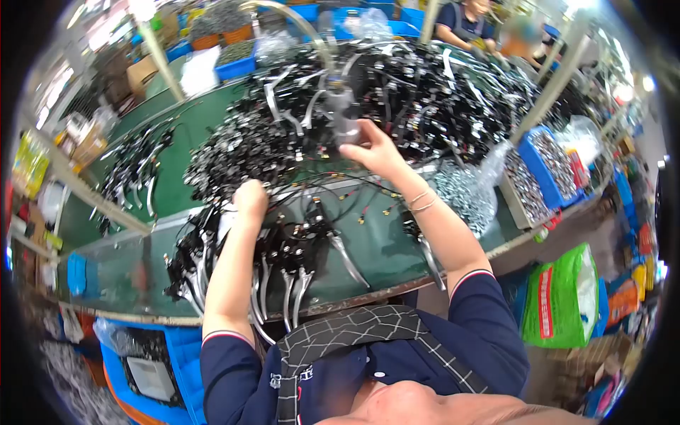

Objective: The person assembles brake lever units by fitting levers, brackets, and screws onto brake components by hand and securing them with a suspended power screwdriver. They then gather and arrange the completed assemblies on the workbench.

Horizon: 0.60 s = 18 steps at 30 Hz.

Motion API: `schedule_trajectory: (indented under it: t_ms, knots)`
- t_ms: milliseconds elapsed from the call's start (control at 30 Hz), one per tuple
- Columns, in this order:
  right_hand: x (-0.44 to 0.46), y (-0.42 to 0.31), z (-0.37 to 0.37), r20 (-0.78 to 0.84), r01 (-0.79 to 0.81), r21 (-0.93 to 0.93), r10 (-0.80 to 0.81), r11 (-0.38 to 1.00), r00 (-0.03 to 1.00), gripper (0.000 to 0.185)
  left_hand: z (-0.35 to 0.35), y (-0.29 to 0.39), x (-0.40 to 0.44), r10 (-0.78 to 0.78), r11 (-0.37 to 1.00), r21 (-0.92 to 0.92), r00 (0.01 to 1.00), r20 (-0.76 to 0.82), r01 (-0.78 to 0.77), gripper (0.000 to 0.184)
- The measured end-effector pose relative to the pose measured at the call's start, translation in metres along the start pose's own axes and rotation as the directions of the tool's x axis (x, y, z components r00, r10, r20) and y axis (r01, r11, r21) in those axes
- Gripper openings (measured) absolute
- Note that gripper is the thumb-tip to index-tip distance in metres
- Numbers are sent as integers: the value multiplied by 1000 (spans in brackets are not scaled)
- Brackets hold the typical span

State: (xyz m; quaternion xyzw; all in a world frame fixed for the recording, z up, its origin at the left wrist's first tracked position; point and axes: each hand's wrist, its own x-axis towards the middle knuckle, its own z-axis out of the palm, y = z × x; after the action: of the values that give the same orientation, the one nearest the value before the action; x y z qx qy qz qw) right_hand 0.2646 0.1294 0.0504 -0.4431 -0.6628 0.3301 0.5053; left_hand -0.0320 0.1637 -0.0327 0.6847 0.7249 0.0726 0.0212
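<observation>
My right hand (379,151) curls its thumb and fingers around the lower end of a grey, cylindrical hanging power driver (343,113). The driver is blurred, and its tip is hard to see. My left hand (251,201) is closed just above the bench, with a small shiny bit at its fingertips; what it grips is hidden. Below and beside the left hand lie several black-and-silver brake levers (287,265) with black cables (333,185). One brake lever (347,258) lies apart toward the middle, and another lever (430,261) is under my right forearm.
A large heap of brake levers (418,92) covers the back of the green bench (134,263). Loose screws (460,188) lie in a plastic bag at right, beside a blue bin (552,166) of small metal parts. More levers (134,170) lie at left. A person (464,28) sits across.
</observation>
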Motion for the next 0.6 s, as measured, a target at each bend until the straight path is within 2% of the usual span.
schedule_trajectory:
  t_ms: [33,67,133,167,233,267,367,467,500,567,600]
  knots:
    - [-9,6,-11,17,42,-37,-41,998,999,49,2,-1,5,-49,999,-2,998,28,49,18]
    - [-21,5,-32,65,-42,-178,55,983,996,44,-5,1,-1,1,1000,-23,1000,-2,-1,23]
    - [-46,21,-80,14,-86,-376,99,923,995,26,10,-5,3,34,998,53,996,-81,-29,32]
    - [-57,38,-107,-57,-134,-472,121,871,991,21,-4,3,-2,54,995,78,999,11,-54,24]
    - [-87,51,-152,-116,-208,-803,197,558,974,16,-4,8,2,18,999,42,999,43,-19,16]
    - [-102,65,-165,-74,-209,-859,292,466,954,17,-7,11,1,-6,1000,25,1000,29,5,16]
    - [-139,82,-153,6,-79,-892,187,445,982,15,-7,10,2,-44,999,2,998,-43,44,17]
    - [-148,105,-146,75,36,-944,105,327,992,12,-18,-3,3,-86,995,24,937,-338,100,13]
    - [-147,105,-147,82,39,-938,110,345,991,10,-46,1,-9,-148,989,-56,928,-341,137,14]
    - [-146,102,-151,98,45,-922,120,384,988,8,-75,4,-30,-162,966,-247,920,-357,75,16]
    - [-144,93,-153,124,52,-909,149,414,981,9,-84,16,-48,-36,939,-332,931,-363,-93,15]
